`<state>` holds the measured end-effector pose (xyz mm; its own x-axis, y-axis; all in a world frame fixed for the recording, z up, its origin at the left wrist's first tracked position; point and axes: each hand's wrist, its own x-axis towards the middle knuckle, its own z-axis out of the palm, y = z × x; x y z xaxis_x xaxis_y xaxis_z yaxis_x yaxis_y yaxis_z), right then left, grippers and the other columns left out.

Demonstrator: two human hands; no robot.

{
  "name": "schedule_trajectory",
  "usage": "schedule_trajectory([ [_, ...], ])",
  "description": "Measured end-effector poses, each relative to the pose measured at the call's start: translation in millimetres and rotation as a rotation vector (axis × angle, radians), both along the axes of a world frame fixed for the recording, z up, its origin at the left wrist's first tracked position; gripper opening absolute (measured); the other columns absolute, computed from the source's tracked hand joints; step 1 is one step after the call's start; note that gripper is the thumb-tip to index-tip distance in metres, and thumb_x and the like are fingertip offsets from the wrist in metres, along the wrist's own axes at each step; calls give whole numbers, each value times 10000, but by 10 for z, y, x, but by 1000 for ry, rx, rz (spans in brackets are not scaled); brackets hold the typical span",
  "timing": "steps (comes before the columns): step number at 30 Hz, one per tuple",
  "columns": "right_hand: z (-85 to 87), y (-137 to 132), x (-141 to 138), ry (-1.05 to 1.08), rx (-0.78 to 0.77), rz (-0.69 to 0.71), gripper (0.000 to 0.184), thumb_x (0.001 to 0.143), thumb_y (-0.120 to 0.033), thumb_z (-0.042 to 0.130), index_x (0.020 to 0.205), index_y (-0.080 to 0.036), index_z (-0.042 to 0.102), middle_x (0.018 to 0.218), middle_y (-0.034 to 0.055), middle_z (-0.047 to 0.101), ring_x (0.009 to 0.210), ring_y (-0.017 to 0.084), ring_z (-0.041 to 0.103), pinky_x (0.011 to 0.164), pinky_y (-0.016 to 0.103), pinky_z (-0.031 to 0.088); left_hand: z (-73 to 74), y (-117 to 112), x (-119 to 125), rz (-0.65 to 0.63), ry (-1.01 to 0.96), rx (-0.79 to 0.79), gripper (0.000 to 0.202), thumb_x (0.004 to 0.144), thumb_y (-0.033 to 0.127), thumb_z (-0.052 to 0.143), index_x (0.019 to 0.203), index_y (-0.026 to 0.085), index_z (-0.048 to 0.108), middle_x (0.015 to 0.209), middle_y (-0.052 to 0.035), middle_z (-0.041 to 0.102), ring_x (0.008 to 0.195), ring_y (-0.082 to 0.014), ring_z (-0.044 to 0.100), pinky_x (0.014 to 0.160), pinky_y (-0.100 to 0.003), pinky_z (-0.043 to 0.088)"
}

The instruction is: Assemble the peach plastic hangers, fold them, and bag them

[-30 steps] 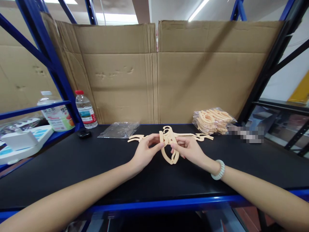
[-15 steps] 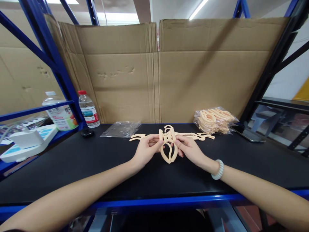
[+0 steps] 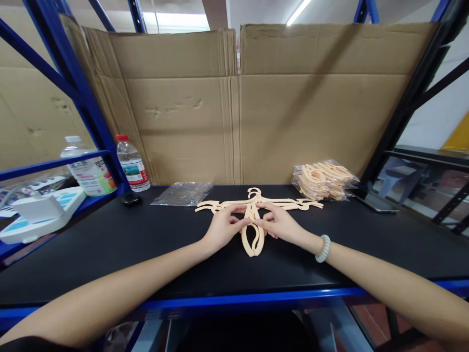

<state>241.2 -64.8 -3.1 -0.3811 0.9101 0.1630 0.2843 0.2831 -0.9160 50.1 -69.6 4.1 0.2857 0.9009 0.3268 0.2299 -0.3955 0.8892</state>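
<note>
Both hands pinch a folded hanger just in front of the spread hangers

The left hand (image 3: 225, 226) and right hand (image 3: 280, 224) hold the folded hanger (image 3: 252, 213) between them, thumbs and fingertips drawn in tight on its upper part, its loop pointing away from the spread hangers (image 3: 258, 196); whether its top touches them cannot be told, and some fingers are hidden behind it. For good handling, matched pressure from both thumbs on the broad faces seems wise, sparing the thinner curved limbs, which could flex or twist. Keeping the wrists low and clear of the spread hangers' arms should avoid nudging them, or the filled bag (image 3: 322, 181) behind their right end
</note>
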Motion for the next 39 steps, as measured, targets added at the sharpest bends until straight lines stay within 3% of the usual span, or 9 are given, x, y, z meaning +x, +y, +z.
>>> schedule_trajectory([
  [5,-70,52,42,-96,176,-34,480,791,-261,614,1232,-138,468,523,-69,524,435,92,458,427,198,344,-65,56,-16,26,107,54,260,742,257,677,970,138,636,791,-59,680,707,-187,675,702,-335,565],
  [12,-40,39,80,-267,347,-46,210,824,-203,554,1018,-151,614,582,-30,558,505,105,491,489,213,362,-19,43,-61,-50,290,243,146,809,214,568,905,167,667,889,-78,698,816,-203,659,751,-351,537],
  [14,-9,38,103,-318,386,-57,166,837,-213,539,944,-158,653,598,-15,573,518,110,494,496,220,356,44,24,-108,-161,416,349,235,826,271,583,1035,192,658,1060,-90,678,1012,-242,619,908,-409,479],
  [17,61,75,184,-388,449,-70,158,831,-202,529,859,-159,679,626,1,602,541,113,505,521,229,361,112,16,-192,-372,582,411,572,789,391,658,1314,223,506,1384,-100,490,1340,-294,358,1112,-473,253],
  [22,293,227,482,-463,492,-131,200,834,-251,519,815,-137,683,638,24,619,564,122,515,544,242,368,96,20,-243,-510,700,411,719,801,473,637,1424,252,357,1490,-84,324,1393,-292,245,1153,-465,127],
  [29,541,373,1021,-588,413,-41,295,838,-363,508,920,-132,672,689,50,640,593,145,547,545,253,399,115,20,-233,-471,868,453,815,842,561,537,1475,162,211,1540,-119,185,1419,-277,168,1154,-427,167],
  [32,493,403,1137,-673,403,-53,294,839,-353,497,933,-140,676,722,60,659,632,163,570,574,267,416,180,88,-288,-350,810,520,604,915,470,459,1431,194,309,1503,-108,307,1376,-250,292,1114,-402,265],
  [35,403,439,1162,-720,387,-42,282,838,-309,488,957,-134,675,741,66,664,655,173,582,595,278,426,228,198,-378,-138,870,579,328,938,332,419,1201,184,547,1199,-98,602,1111,-231,554,940,-368,427],
  [39,305,472,1109,-757,441,-51,235,827,-257,507,934,-140,680,785,69,667,676,173,586,614,281,429,197,300,-459,110,1066,515,227,870,263,504,1045,166,610,812,-41,649,774,-207,623,692,-299,457],
])
